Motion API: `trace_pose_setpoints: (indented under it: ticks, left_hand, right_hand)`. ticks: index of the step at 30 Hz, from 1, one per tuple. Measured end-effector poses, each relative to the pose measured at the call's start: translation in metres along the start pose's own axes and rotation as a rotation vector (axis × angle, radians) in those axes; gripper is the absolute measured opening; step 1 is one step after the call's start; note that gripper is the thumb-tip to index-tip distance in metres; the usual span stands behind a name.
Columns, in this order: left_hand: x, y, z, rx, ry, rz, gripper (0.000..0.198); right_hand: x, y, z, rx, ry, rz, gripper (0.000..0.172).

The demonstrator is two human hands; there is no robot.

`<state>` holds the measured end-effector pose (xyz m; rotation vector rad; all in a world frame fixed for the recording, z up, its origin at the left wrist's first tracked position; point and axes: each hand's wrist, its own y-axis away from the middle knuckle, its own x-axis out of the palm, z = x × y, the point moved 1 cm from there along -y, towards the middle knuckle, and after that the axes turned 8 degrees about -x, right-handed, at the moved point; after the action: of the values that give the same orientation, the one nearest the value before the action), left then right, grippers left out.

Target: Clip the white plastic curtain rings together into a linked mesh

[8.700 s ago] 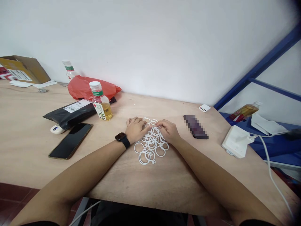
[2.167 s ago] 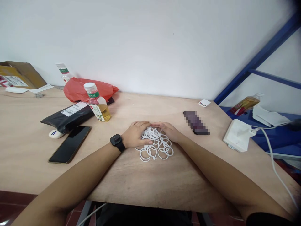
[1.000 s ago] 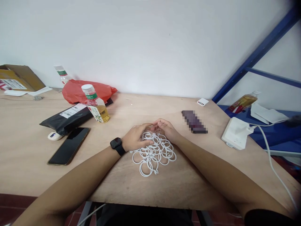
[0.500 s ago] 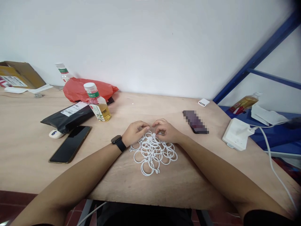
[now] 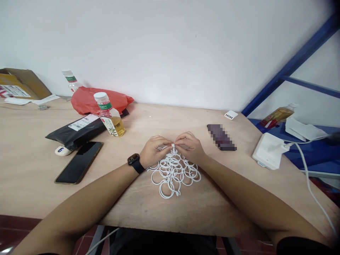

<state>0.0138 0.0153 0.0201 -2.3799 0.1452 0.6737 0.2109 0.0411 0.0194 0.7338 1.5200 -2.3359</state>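
A pile of white plastic curtain rings [image 5: 170, 173] with small eyelets lies on the wooden table [image 5: 148, 212], several of them overlapping. At the pile's far edge, my left hand [image 5: 156, 149] and my right hand [image 5: 191, 148] meet, fingertips almost touching. Between them they pinch the small end piece [image 5: 173, 145] of one white curtain ring; fingers partly cover the rest of that ring. Both hands are closed, thumbs against the fingers. On my left wrist is a black watch [image 5: 135, 162].
Left of the hands are a phone [image 5: 79, 163], a black parcel [image 5: 77, 131], a drink bottle [image 5: 111, 118] and a red bag [image 5: 90, 101]. To the right lie a pixelated dark phone [image 5: 222, 137], a small white charger [image 5: 231, 115] and a white power strip [image 5: 269, 150] with its cable.
Both hands have come closer together and lifted slightly at the pile's far edge. The fingertips now pinch a ring's end piece between them. The rest of the pile looks the same.
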Motion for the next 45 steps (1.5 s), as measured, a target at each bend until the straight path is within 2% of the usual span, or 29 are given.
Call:
trace_pose_setpoints:
  ticks: [7,16,25,30,33,37,41,45]
  left_hand:
    - [-0.001,0.001,0.001,0.092,-0.100,-0.032,0.017]
    - [-0.001,0.001,0.004,0.098,-0.142,-0.050,0.020]
    - [-0.003,0.001,-0.006,0.101,-0.180,-0.039,0.025]
    - [-0.003,0.001,-0.006,0.082,-0.175,-0.066,0.021]
    - [-0.003,0.001,-0.004,0.050,-0.143,-0.089,0.019]
    - [-0.002,0.000,0.000,0.024,-0.125,-0.067,0.018]
    - [-0.001,-0.001,0.006,-0.063,-0.188,-0.032,0.017]
    - [-0.004,-0.001,0.011,-0.107,-0.231,-0.008,0.015]
  right_hand:
    - [-0.001,0.001,0.004,-0.025,-0.035,-0.019,0.008]
    - [-0.001,0.000,0.006,-0.019,-0.005,-0.016,0.006]
    - [0.001,0.002,0.008,0.014,-0.044,-0.010,0.009]
    - [0.001,0.001,0.008,0.017,0.000,-0.016,0.011]
    - [0.000,-0.001,0.007,0.043,-0.029,0.026,0.026]
    - [0.002,-0.003,0.005,0.040,-0.073,0.145,0.019]
    - [0.001,-0.001,-0.006,0.154,0.033,0.060,0.016]
    - [-0.007,0.005,-0.034,0.409,0.159,-0.035,0.010]
